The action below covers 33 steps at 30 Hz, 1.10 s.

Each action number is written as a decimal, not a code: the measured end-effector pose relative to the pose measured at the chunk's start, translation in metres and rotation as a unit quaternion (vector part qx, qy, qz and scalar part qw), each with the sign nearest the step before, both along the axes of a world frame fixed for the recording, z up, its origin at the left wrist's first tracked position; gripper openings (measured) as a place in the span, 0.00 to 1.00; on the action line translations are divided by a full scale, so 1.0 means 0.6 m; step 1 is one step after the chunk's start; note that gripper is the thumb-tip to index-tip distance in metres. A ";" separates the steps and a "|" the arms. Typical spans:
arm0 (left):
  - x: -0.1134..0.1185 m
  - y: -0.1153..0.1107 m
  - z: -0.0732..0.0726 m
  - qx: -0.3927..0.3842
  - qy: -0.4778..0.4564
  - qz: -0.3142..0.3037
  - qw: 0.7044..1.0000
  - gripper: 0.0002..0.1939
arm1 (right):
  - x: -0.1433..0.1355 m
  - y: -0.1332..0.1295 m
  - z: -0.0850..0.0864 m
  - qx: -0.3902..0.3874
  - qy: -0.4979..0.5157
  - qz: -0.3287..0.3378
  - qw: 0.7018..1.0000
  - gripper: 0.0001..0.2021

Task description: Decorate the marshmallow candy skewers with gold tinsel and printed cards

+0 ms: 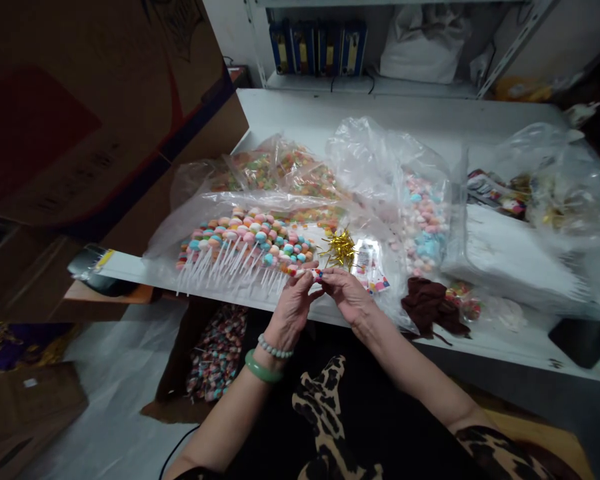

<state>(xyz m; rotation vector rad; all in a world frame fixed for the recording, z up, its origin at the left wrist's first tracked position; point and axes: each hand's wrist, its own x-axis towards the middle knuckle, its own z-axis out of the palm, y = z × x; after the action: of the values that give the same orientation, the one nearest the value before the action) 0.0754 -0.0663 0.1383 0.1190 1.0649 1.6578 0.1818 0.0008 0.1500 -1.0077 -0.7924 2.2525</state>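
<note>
Both hands meet in front of me at the table's front edge. Closed in a pinch, my left hand (pixel 296 297) grips one end of a small white strip with red and blue print (pixel 307 272), which looks like a plastic wrapper. The fingers of my right hand (pixel 347 290) pinch its other end. What may be inside the wrapper is too small to make out. Left of the hands lie rows of colourful candy skewers (pixel 245 233) with white sticks toward me. Just beyond the fingers sit a bunch of gold twist ties (pixel 341 249) and a stack of clear printed wrappers (pixel 370 263).
A clear bag of orange and green gummies (pixel 280 167) lies behind the skewers; a bag of pastel candies (pixel 424 223) is to the right. Nearby are brown gloves or cloth (pixel 433 307) and white bags (pixel 515 253). A box of wrapped sweets (pixel 217 353) stands below the table.
</note>
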 end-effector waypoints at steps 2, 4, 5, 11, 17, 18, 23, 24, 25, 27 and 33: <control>0.005 0.000 -0.001 -0.001 0.036 0.023 0.999 0.18 | 0.001 -0.001 0.004 -0.031 -0.019 0.002 0.999 0.06; 0.005 0.001 -0.001 0.017 0.067 0.041 0.997 0.18 | 0.000 -0.003 0.008 -0.046 -0.044 0.017 0.998 0.08; 0.004 0.001 -0.002 0.027 0.082 0.043 0.995 0.18 | -0.001 -0.004 0.009 -0.062 -0.050 0.026 0.996 0.08; -0.003 -0.006 -0.010 0.041 0.148 0.018 0.988 0.11 | -0.006 0.009 0.009 -0.279 0.022 0.063 0.958 0.05; 0.011 -0.002 -0.003 0.017 0.127 0.040 0.991 0.11 | -0.005 0.009 0.001 -0.304 0.076 0.059 0.948 0.04; 0.013 0.000 -0.001 0.012 0.108 0.046 0.993 0.12 | -0.002 0.009 0.000 -0.307 0.081 0.061 0.946 0.04; 0.000 0.004 -0.003 -0.019 0.074 0.098 0.992 0.14 | 0.029 0.026 -0.002 -0.243 0.074 0.034 0.967 0.06; -0.006 0.004 -0.005 -0.034 0.087 0.103 0.990 0.14 | 0.036 0.030 -0.002 -0.188 0.058 0.009 0.980 0.06; -0.013 0.003 -0.006 -0.049 0.099 0.101 0.989 0.14 | 0.041 0.033 -0.001 -0.109 0.034 -0.019 0.993 0.06; -0.022 0.001 -0.006 -0.060 0.116 0.077 0.988 0.14 | 0.044 0.029 0.003 0.105 -0.045 -0.062 0.991 0.06; -0.013 0.006 0.018 0.004 0.147 0.024 0.989 0.12 | 0.010 -0.019 0.003 0.475 -0.228 -0.001 0.850 0.07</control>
<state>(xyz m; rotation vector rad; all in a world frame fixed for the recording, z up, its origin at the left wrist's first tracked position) 0.0675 -0.0629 0.1491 0.3548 1.2907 1.7221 0.1877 -0.0103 0.1516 -0.9874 -1.8424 1.2623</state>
